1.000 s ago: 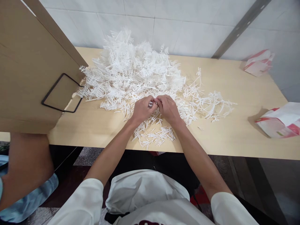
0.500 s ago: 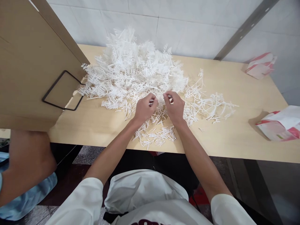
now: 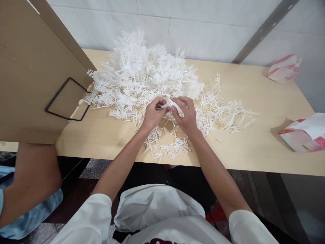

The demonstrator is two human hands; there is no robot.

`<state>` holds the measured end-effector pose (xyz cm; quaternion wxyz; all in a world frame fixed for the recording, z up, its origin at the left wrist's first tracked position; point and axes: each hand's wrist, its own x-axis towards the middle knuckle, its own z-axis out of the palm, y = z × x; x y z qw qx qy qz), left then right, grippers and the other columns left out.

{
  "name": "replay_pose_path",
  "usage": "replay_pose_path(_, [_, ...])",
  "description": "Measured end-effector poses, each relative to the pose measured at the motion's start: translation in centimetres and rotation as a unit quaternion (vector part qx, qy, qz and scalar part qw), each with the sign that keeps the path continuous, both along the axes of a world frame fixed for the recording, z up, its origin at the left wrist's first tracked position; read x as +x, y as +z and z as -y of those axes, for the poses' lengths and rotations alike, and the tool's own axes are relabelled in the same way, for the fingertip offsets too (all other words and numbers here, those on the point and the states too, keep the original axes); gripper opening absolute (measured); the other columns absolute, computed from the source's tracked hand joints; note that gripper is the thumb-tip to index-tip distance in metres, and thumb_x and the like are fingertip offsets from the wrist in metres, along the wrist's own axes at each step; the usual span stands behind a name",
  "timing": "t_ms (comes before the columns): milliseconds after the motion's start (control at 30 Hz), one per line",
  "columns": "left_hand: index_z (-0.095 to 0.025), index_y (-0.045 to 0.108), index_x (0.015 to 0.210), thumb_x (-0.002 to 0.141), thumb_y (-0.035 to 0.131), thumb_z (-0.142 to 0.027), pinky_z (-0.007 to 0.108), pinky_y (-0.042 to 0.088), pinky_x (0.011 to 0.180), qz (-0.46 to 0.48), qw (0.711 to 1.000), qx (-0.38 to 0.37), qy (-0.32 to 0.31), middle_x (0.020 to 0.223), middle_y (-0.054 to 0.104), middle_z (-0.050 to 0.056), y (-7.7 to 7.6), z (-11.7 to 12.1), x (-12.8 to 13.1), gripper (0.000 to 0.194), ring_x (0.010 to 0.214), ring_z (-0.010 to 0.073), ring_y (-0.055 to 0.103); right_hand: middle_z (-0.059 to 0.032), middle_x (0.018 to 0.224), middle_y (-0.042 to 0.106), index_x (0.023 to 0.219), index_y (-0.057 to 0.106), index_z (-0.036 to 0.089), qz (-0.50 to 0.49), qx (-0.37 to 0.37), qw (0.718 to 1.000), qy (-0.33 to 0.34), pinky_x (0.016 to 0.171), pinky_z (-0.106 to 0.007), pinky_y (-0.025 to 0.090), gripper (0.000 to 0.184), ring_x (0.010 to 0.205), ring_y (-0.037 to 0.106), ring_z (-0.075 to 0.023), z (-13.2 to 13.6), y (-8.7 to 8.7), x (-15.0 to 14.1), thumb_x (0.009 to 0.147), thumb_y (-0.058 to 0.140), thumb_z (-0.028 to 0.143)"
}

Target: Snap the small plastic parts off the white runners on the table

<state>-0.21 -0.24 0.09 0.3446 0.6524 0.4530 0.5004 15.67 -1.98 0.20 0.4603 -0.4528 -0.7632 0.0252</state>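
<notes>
A big heap of white plastic branched pieces point(image 3: 149, 73) lies on the light wooden table point(image 3: 254, 142). My left hand point(image 3: 152, 115) and my right hand point(image 3: 185, 113) meet at the heap's near edge, both pinching the same small white plastic piece point(image 3: 165, 106) between fingertips. A smaller scatter of loose white bits point(image 3: 167, 145) lies just in front of my hands, near the table's front edge. Thin branched strips point(image 3: 228, 112) spread out to the right of my right hand.
A brown cardboard panel with a black wire handle point(image 3: 66, 100) stands at the left over the table. Another person's arm point(image 3: 27, 183) shows below it. Two red-and-white paper bags point(image 3: 304, 135) point(image 3: 283, 67) lie at the right. White tiled wall behind.
My hands were together a second ago, drew apart half a second ago, and have now come together again on a white piece slightly farther into the heap.
</notes>
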Motion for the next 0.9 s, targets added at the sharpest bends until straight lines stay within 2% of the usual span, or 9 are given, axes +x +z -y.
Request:
replay_pose_path(100, [-0.020,0.061,0.085,0.082,0.065,-0.017,0.024,0.051,0.073,-0.024,0.999,0.021,-0.018,0.088,0.064,0.000,0.3,0.1,-0.1,0.005,0.078,0.0098,0.059,-0.0068,0.133,0.057,0.125,0.061,0.035,0.035,0.011,0.999,-0.005,0.100,-0.048,0.047,0.032,0.123,0.054,-0.0263,-0.1,0.1,0.2,0.094,0.052,0.038])
replay_pose_path(200, [-0.020,0.065,0.087,0.083,0.062,-0.015,0.025,0.051,0.075,-0.046,0.998,0.044,-0.019,0.090,0.064,0.001,0.5,0.2,-0.2,0.008,0.081,0.0105,0.060,-0.0052,0.133,0.060,0.121,0.064,0.034,0.049,0.019,0.999,0.014,0.103,-0.050,0.045,0.028,0.124,0.054,-0.0255,-0.3,0.1,0.5,0.095,0.052,0.036])
replay_pose_path(267, [-0.021,0.064,0.092,0.084,0.062,-0.018,0.026,0.051,0.079,-0.053,0.997,0.053,-0.012,0.093,0.066,0.002,0.5,0.3,-0.2,0.008,0.085,0.0114,0.061,-0.0044,0.118,0.069,0.113,0.067,0.031,0.039,0.012,0.999,0.025,0.100,-0.047,0.049,0.024,0.113,0.062,-0.0226,-0.5,0.0,0.7,0.096,0.051,0.035])
replay_pose_path(367, [-0.023,0.058,0.105,0.086,0.063,-0.029,0.028,0.051,0.085,-0.048,0.997,0.055,0.007,0.104,0.067,0.004,0.5,0.4,-0.1,0.020,0.095,0.0129,0.062,-0.0038,0.099,0.074,0.102,0.070,0.027,-0.018,-0.014,1.000,0.015,0.089,-0.040,0.055,0.021,0.095,0.068,-0.0191,-0.5,-0.2,0.6,0.095,0.052,0.036])
replay_pose_path(500, [-0.024,0.053,0.116,0.084,0.066,-0.042,0.027,0.050,0.086,-0.020,0.999,0.047,0.003,0.113,0.066,0.006,0.2,0.3,-0.2,0.040,0.101,0.0139,0.062,-0.0018,0.094,0.074,0.096,0.071,0.027,-0.150,-0.071,0.986,0.014,0.078,-0.033,0.059,0.019,0.082,0.070,-0.0153,-0.3,-0.2,0.0,0.090,0.060,0.041])
replay_pose_path(600, [-0.022,0.061,0.107,0.082,0.066,-0.051,0.026,0.050,0.078,-0.010,0.998,0.010,-0.054,0.105,0.069,0.005,0.1,0.0,-0.2,0.039,0.092,0.0135,0.063,-0.0007,0.095,0.074,0.096,0.070,0.028,-0.229,-0.124,0.965,0.033,0.079,-0.033,0.060,0.022,0.085,0.070,-0.0148,-0.2,-0.3,-0.4,0.087,0.063,0.047])
replay_pose_path(667, [-0.020,0.065,0.095,0.084,0.062,-0.055,0.026,0.049,0.072,0.000,0.998,-0.005,-0.066,0.093,0.070,0.003,0.0,-0.1,-0.2,0.037,0.083,0.0124,0.063,-0.0008,0.095,0.074,0.097,0.069,0.027,-0.256,-0.145,0.955,0.046,0.080,-0.033,0.060,0.026,0.085,0.070,-0.0144,-0.3,-0.3,-0.6,0.085,0.064,0.049])
replay_pose_path(800, [-0.020,0.065,0.081,0.085,0.061,-0.054,0.026,0.048,0.070,0.006,1.000,0.016,-0.022,0.081,0.066,0.001,0.0,-0.1,-0.3,0.034,0.076,0.0118,0.059,-0.0005,0.091,0.073,0.096,0.068,0.025,-0.279,-0.168,0.944,0.056,0.077,-0.031,0.060,0.029,0.080,0.070,-0.0126,-0.5,-0.1,-0.5,0.082,0.066,0.051])
replay_pose_path(900, [-0.021,0.063,0.080,0.087,0.061,-0.045,0.029,0.048,0.074,-0.026,0.998,0.054,0.001,0.082,0.066,0.001,-0.1,0.0,-0.3,0.025,0.079,0.0134,0.059,0.0008,0.082,0.072,0.091,0.066,0.024,-0.266,-0.204,0.938,0.092,0.068,-0.028,0.059,0.031,0.070,0.068,-0.0114,-0.7,0.1,-0.2,0.079,0.069,0.052])
